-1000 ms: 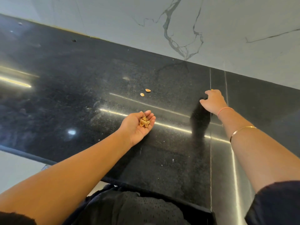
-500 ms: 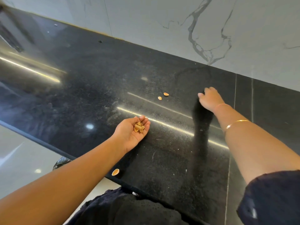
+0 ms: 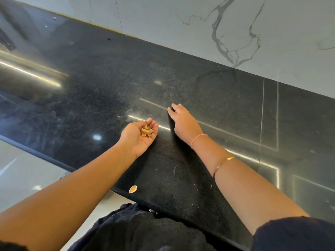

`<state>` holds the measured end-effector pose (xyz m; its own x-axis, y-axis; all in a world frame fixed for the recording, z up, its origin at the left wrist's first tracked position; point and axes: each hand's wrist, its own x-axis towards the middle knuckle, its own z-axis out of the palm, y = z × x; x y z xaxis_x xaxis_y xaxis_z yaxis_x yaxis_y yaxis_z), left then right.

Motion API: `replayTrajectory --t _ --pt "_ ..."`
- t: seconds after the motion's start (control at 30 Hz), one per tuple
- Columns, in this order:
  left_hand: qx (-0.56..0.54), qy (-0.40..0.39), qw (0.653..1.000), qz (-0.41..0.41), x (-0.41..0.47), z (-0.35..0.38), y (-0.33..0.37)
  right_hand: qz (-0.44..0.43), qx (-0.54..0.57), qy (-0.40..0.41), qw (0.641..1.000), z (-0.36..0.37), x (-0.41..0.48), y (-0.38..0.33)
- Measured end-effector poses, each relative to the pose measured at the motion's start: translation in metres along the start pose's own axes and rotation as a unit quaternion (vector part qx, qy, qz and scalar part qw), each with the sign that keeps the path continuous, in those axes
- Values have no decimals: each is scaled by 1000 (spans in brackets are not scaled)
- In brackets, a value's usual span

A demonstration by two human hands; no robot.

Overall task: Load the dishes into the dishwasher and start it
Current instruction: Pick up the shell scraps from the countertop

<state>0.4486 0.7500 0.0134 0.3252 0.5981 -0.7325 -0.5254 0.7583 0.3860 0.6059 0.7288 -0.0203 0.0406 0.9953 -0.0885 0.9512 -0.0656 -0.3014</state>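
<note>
Black polished stone makes up the tabletop [image 3: 199, 84], which runs along a white veined wall [image 3: 181, 24]. No dishes and no dishwasher show anywhere in view, so the task's own things are out of sight. This looks like a side job of clearing nut shells off the surface around the loading.

The left hand [image 3: 137, 136] lies palm up near the middle of the tabletop, its fingers curled into a cup round a small heap of tan shells [image 3: 146, 131]. The right hand [image 3: 183, 122] is just beside it on the wall side, palm down, with fingers stretched out on the stone and gripping nothing. Whether any scrap lies under it cannot be told. A lone shell [image 3: 132, 189] sits right on the near edge of the tabletop, well apart from both hands, above the pale floor [image 3: 27, 169].

To do this step well, I judge the flat right hand should slide whatever it covers along the stone into the cupped palm. The cup's rim should sit low against the surface so nothing skips underneath. The heap is light and loose, so the left hand should be held level. The lone shell wants a pinch from above rather than a sweep, since a push could tip it over the edge.
</note>
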Motion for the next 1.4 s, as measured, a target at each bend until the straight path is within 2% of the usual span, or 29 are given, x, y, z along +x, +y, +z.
replayTrajectory --t 0.17,0.3,0.4,0.5,0.57,0.67,0.87,1.1,1.17,1.27,1.4 --pt "12 -13 1000 -15 3 6 -1 1 -91 35 995 -2 -37 -3" --pt "38 -38 998 -40 2 13 -6 90 -101 41 990 -11 -54 2" --pt "64 -57 995 -54 -1 17 -11 189 26 100 977 -21 -57 9" --pt "87 -70 991 -69 -1 15 -15 259 215 147 930 -26 -65 0" --pt "98 -78 989 -76 0 13 -17 273 305 158 899 -27 -68 -10" --pt "108 -92 986 -93 -1 10 -19 241 386 160 876 -33 -69 -33" --pt "107 -130 979 -116 -3 4 -21 170 331 84 925 -34 -71 -71" --pt "37 -101 989 -99 -19 -6 -26 179 413 166 877 -37 -92 -53" --pt "24 -86 993 -81 -27 -10 -28 176 393 175 885 -35 -99 -48" --pt "4 -79 995 -57 -41 -17 -30 133 338 152 919 -24 -119 -50" --pt "-36 -67 997 -15 -51 -30 -25 74 343 48 935 5 -147 -74"
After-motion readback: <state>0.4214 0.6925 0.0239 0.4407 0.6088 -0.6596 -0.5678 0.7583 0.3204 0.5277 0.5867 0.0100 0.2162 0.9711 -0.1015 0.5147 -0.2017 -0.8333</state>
